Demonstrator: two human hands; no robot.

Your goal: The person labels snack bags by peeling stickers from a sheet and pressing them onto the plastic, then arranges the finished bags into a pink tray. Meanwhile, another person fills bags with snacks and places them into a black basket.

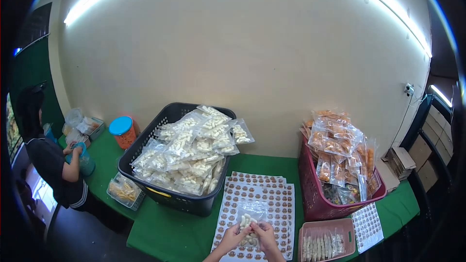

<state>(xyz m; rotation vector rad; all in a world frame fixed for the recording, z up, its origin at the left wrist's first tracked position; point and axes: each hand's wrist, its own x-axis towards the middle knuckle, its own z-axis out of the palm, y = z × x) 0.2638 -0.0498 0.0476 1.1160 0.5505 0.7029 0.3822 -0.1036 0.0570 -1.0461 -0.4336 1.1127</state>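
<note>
A clear plastic bag of white, finger-shaped snack pieces (253,207) is between my two hands, above the sheets of round brown stickers (276,194). My left hand (233,238) pinches the bag from the left side. My right hand (265,236) has its fingers closed on the bag's right side. The fingertips of both hands come close together over the middle of the bag. Whether a small sticker is between them is too small to tell. The bag's lower part is partly hidden by my hands.
A black basket (167,199) heaped with similar bags stands at left. On the right are a maroon basket (310,206) of orange snack bags, a pink tray (324,224) of slim packs and another sticker sheet (367,226). A co-worker (53,165) holds a teal container (86,162) at far left.
</note>
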